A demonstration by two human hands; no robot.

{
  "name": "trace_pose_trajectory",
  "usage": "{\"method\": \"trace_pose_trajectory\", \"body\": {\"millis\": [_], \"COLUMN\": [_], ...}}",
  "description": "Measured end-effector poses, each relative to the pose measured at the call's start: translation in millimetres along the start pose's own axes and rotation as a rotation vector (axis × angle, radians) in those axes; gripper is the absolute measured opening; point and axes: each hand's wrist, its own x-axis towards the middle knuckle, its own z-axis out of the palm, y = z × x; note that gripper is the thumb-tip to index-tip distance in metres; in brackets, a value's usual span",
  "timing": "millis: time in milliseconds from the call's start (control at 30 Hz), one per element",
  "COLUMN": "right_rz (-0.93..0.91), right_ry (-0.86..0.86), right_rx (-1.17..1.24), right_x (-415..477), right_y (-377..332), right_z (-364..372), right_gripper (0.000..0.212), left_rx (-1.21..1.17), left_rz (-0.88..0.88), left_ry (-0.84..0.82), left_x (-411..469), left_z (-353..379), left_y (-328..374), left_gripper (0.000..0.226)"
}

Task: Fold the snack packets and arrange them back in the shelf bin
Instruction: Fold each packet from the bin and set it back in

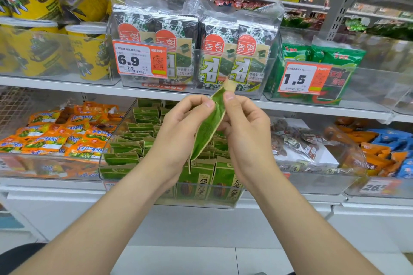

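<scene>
Here, left hand (181,131), right hand (248,134), one packet (210,127)

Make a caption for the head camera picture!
Left hand and right hand pinch a green packet above the shelf bin.

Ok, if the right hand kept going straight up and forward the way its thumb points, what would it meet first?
Probably the front wall of the clear bin holding seaweed packs on the shelf above. The green packet pinched in the right hand would touch first, though depth is unclear.
</scene>
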Motion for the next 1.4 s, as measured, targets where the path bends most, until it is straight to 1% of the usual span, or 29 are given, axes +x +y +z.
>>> {"method": "trace_pose_trajectory", "body": {"millis": [33,67,133,200,233,267,300,333,400,467,533,633,700,833,967,1033,1100,1133,1200,1233,1267,1333,1400], "right_rz": [-0.039,-0.074,-0.074,0.041,0.105,0.154,0.164,0.129,0.011,-0.036,-0.048,-0.06,-0.06,-0.008,0.021,0.046,0.071,0.102,0.18,0.192,0.176,0.108,0.037], "right_ry": [-0.04,-0.084,-0.153,-0.213,-0.246,-0.264,-0.266,-0.262,-0.248,-0.226,-0.247,-0.31,-0.302,-0.259,-0.245,-0.22,-0.18,-0.144,-0.089,-0.075,-0.07,-0.057,-0.028], "right_rx": [-0.052,-0.124,-0.289,-0.393,-0.407,-0.384,-0.349,-0.321,-0.299,-0.266,-0.26,-0.316,-0.332,-0.268,-0.229,-0.203,-0.203,-0.199,-0.181,-0.187,-0.214,-0.318,-0.408], "right_x": [-0.6,-1.9,-5.1,-9.5,-11.6,-12.7,-12.9,-13.1,-12.9,-12.3,-11.2,-11.0,-10.3,-9.1,-10.6,-10.5,-10.3,-9.8,-9.0,-8.3,-7.5,-7.2,-6.8], "right_y": [-0.8,-0.8,2.5,6.7,7.3,7.6,7.3,4.9,-1.0,-3.2,-3.3,-0.4,0.3,-0.1,0.1,0.3,-1.1,-1.8,-3.0,-3.0,-1.7,1.0,4.0], "right_z": [-1.9,-3.3,-6.3,-8.1,-8.1,-8.7,-10.4,-11.8,-13.0,-16.3,-19.0,-21.6,-20.9,-19.7,-22.6,-24.7,-25.6,-25.1,-23.6,-23.3,-23.5,-24.0,-25.5], "right_gripper": [0.012,0.011,0.027,0.043,0.048,0.047,0.043,0.035,0.023,0.022,0.025,0.022,0.022,0.029,0.033,0.035,0.034,0.039,0.066,0.075,0.077,0.071,0.067], "left_rx": [-0.041,-0.096,-0.192,-0.227,-0.223,-0.209,-0.177,-0.115,0.079,0.23,0.259,0.291,0.277,0.131,0.106,0.096,0.076,0.07,0.061,0.072,0.118,0.291,0.4], "left_rz": [-0.009,-0.017,-0.028,-0.044,-0.049,-0.045,-0.029,-0.005,0.051,0.043,0.006,0.011,0.009,-0.046,-0.058,-0.065,-0.083,-0.093,-0.118,-0.125,-0.11,-0.034,0.014], "left_ry": [0.017,0.028,0.046,0.077,0.081,0.072,0.05,0.025,-0.044,-0.133,-0.216,-0.249,-0.245,-0.263,-0.275,-0.288,-0.325,-0.347,-0.383,-0.402,-0.417,-0.406,-0.337], "left_x": [0.4,0.7,1.1,0.2,-0.9,-2.2,-3.5,-4.2,-5.2,-5.2,-5.9,-10.0,-11.8,-9.0,-7.4,-7.0,-7.2,-7.4,-8.0,-9.0,-10.3,-13.9,-15.9], "left_z": [-0.1,-0.5,-2.8,-4.7,-5.3,-5.9,-6.7,-8.3,-14.2,-22.6,-30.8,-36.3,-37.7,-44.9,-46.3,-46.8,-46.4,-45.6,-43.5,-42.1,-40.4,-36.5,-33.2], "left_y": [0.9,1.5,2.7,3.8,3.7,3.2,3.3,4.1,7.2,9.4,8.9,9.2,11.3,13.6,16.3,16.4,16.9,17.1,17.6,17.7,17.0,14.0,9.0], "left_gripper": [0.017,0.018,0.021,0.027,0.035,0.042,0.047,0.05,0.044,0.037,0.034,0.051,0.053,0.054,0.057,0.055,0.051,0.048,0.045,0.049,0.053,0.056,0.055]}}
